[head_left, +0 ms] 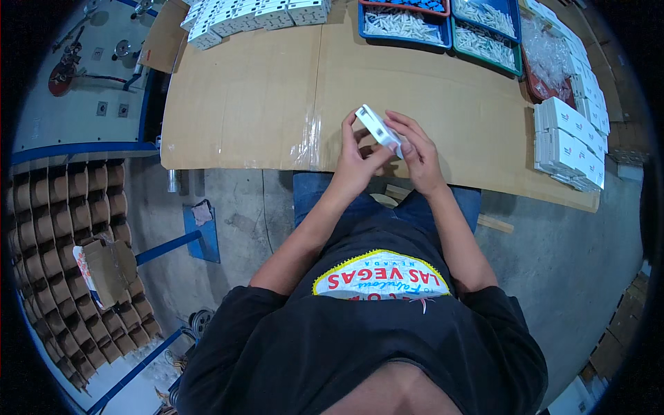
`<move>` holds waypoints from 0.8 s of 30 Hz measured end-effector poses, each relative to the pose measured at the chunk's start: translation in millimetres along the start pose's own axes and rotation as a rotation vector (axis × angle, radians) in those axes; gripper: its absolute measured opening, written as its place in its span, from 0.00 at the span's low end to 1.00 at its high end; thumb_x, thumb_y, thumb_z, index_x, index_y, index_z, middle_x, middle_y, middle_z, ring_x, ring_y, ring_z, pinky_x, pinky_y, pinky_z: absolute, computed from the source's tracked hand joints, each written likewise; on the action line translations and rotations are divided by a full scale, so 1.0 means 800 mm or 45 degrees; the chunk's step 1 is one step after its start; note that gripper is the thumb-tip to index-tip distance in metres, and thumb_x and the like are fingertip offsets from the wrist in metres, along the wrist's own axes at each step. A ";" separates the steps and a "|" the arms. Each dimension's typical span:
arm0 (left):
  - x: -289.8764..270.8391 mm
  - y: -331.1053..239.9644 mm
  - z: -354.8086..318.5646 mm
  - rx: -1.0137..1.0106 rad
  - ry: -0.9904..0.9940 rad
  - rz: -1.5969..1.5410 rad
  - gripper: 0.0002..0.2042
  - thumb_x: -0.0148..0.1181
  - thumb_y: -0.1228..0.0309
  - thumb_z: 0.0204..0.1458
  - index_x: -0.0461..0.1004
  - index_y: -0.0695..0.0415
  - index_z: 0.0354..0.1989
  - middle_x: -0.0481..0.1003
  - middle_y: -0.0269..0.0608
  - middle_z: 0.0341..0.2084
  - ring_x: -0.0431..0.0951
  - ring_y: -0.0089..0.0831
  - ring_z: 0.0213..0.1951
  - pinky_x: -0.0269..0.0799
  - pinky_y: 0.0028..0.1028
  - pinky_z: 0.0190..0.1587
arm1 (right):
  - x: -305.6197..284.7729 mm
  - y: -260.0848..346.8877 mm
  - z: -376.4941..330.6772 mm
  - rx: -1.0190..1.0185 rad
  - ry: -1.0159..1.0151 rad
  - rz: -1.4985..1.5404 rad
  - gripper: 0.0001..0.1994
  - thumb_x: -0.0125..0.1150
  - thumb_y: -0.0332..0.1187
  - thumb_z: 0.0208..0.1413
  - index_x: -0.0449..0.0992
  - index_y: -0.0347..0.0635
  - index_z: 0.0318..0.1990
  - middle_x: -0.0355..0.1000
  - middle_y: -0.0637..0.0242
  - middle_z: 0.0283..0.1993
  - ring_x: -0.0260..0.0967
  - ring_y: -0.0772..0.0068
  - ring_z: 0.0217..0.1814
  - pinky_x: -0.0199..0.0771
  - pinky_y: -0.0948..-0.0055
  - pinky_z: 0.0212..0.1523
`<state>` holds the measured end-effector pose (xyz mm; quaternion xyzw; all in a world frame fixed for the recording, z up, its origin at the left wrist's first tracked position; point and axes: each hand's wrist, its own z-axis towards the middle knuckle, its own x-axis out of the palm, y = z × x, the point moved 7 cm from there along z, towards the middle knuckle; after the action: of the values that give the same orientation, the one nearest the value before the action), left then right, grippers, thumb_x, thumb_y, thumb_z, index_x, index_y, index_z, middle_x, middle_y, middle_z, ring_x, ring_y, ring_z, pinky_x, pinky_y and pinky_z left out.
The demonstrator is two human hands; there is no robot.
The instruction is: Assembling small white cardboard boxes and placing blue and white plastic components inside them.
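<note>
A small, flat white box (375, 126) is held tilted above the near edge of the table, between my two hands. My left hand (357, 162) grips its left side, with the fingers behind it and the thumb across its lower part. My right hand (419, 156) closes on the lower right end with thumb and fingers. A dark gap shows at the box's upper left end. Whether anything is inside the box cannot be made out.
Cardboard covers the table (242, 104). Rows of white boxes (259, 15) stand at the far left. Blue and green trays (408, 47) hold small white parts at the far right. Clear plastic bags (545, 52) and stacked white boxes (570, 145) sit along the right edge.
</note>
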<state>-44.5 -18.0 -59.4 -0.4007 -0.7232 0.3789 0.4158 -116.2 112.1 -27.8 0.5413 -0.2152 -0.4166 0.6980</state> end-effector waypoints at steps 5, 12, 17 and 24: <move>0.017 -0.027 -0.007 0.371 0.108 0.239 0.49 0.68 0.84 0.47 0.44 0.48 0.75 0.55 0.48 0.69 0.76 0.37 0.57 0.77 0.36 0.57 | 0.003 -0.018 -0.005 0.135 -0.052 0.179 0.21 0.56 0.41 0.69 0.75 0.34 0.60 0.68 0.51 0.69 0.68 0.58 0.69 0.68 0.61 0.67; 0.026 -0.021 -0.005 0.503 0.265 0.413 0.51 0.65 0.87 0.44 0.43 0.46 0.77 0.53 0.47 0.72 0.66 0.42 0.68 0.65 0.44 0.69 | 0.005 -0.036 -0.011 0.355 -0.094 0.407 0.23 0.61 0.29 0.64 0.66 0.35 0.65 0.67 0.55 0.69 0.67 0.62 0.69 0.68 0.62 0.68; 0.023 -0.026 -0.011 0.348 0.157 0.052 0.42 0.60 0.62 0.59 0.42 0.47 0.78 0.57 0.47 0.70 0.67 0.41 0.66 0.66 0.43 0.66 | 0.002 -0.023 -0.007 0.285 -0.101 0.446 0.30 0.61 0.25 0.57 0.63 0.37 0.68 0.63 0.57 0.69 0.61 0.61 0.72 0.64 0.59 0.71; 0.016 0.017 -0.004 -0.404 0.264 -0.357 0.36 0.40 0.35 0.65 0.61 0.52 0.69 0.76 0.41 0.52 0.79 0.31 0.45 0.78 0.35 0.45 | 0.010 0.004 -0.003 0.057 0.069 0.030 0.44 0.64 0.26 0.42 0.60 0.43 0.73 0.57 0.54 0.69 0.55 0.54 0.75 0.60 0.57 0.71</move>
<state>-42.3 -0.3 -66.7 -0.3934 -0.7757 0.1559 0.4682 -108.5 107.2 -27.0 0.5654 -0.2119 -0.3887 0.6960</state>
